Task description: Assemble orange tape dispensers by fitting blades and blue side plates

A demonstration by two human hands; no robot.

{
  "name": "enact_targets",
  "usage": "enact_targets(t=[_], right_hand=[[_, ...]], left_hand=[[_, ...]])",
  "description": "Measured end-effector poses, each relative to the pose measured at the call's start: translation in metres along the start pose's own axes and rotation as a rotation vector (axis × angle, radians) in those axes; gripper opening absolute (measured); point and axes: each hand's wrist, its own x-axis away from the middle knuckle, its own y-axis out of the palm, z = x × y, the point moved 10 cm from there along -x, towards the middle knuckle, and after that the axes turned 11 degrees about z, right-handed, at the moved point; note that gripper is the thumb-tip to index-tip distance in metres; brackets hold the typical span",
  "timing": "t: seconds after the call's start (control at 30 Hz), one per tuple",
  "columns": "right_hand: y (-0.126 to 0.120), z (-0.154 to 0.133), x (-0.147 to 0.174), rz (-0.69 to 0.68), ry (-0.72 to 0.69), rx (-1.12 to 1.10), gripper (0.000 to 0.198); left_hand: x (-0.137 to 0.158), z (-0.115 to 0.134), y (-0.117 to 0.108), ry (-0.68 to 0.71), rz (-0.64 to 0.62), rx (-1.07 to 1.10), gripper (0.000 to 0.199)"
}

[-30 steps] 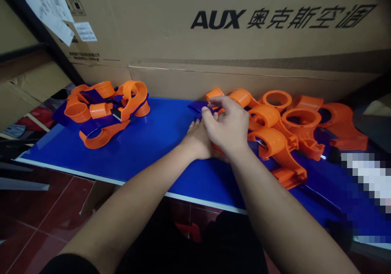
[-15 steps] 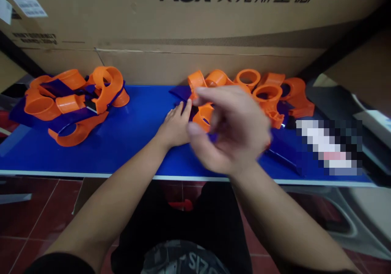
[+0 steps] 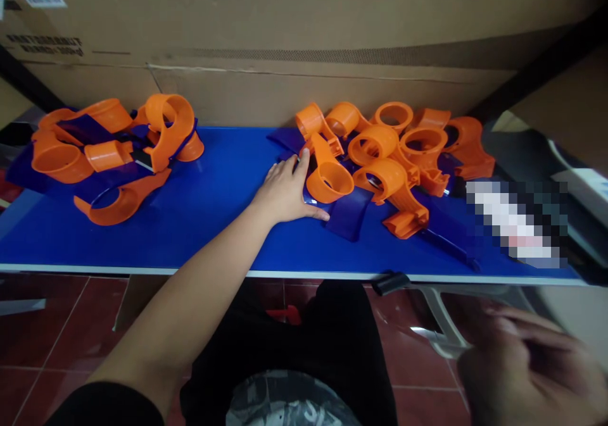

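Observation:
My left hand [image 3: 282, 188] lies against the left side of an orange tape dispenser [image 3: 327, 182], its fingers spread and thumb stretched out below the ring. That dispenser lies at the front left of a pile with several other orange dispensers [image 3: 394, 116]. Dark blue plastic pieces [image 3: 351, 214] show under and beside them. Off the table at the lower right, blurred by motion, is my right hand [image 3: 532, 369]; its fingers look bent, and whether it holds anything cannot be made out.
A second pile of orange dispensers [image 3: 111, 160] with blue pieces lies at the left of the blue table [image 3: 228, 179]. Behind stands a large cardboard box [image 3: 190, 21]. Dark items [image 3: 536, 160] lie at the right end, and a black-tipped frame [image 3: 392, 282] is below the front edge.
My right hand has moved from above the right pile down to the lower right, uncovering the dispensers. My left hand stays by the same dispenser, its thumb now in view.

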Motion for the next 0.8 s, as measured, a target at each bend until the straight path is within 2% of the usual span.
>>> enact_targets(t=[0.03,0.07,0.1,0.13,0.2,0.23,0.27,0.3,0.37,0.4,0.43,0.57,0.8], right_hand=[[0.004,0.000,0.010,-0.018,0.028,-0.013,0.006],[0.013,-0.005,0.021,-0.085,0.001,-0.019,0.007],[0.030,-0.009,0.037,-0.225,-0.063,0.057,0.018],[0.040,-0.013,0.054,-0.292,-0.162,0.155,0.035],[0.043,0.001,0.082,-0.253,-0.207,0.333,0.058],[0.044,0.012,0.097,-0.224,-0.205,0.409,0.063],[0.052,0.028,0.115,-0.290,-0.193,0.491,0.061],[0.070,0.048,0.138,-0.477,-0.189,0.584,0.052],[0.099,0.092,0.191,-0.944,-0.160,0.789,0.040],[0.106,0.105,0.208,-1.071,-0.172,0.847,0.040],[0.111,0.113,0.217,-1.133,-0.189,0.880,0.042],[0.122,0.121,0.219,-1.155,-0.196,0.888,0.052],[0.108,0.126,0.214,-1.085,-0.164,0.847,0.048]], left_hand=[[0.000,0.000,0.000,0.001,0.003,0.001,0.155],[0.000,0.000,0.000,-0.002,0.005,0.001,0.156],[0.001,-0.001,0.000,-0.007,0.006,0.001,0.156],[0.001,-0.001,0.001,-0.011,0.005,0.001,0.157],[0.002,-0.002,0.001,-0.021,0.000,0.003,0.158],[0.002,-0.002,0.001,-0.025,-0.002,0.003,0.158],[0.002,-0.002,0.001,-0.027,-0.003,0.004,0.157],[0.003,-0.002,0.001,-0.027,-0.004,0.004,0.157],[0.003,-0.002,0.000,-0.025,-0.002,0.003,0.157],[0.002,-0.002,0.000,-0.021,0.001,0.002,0.157],[0.002,-0.002,0.001,-0.017,0.003,0.002,0.157],[0.000,-0.003,0.002,-0.004,0.008,0.005,0.157],[-0.002,-0.004,0.001,0.003,0.015,0.007,0.154]])
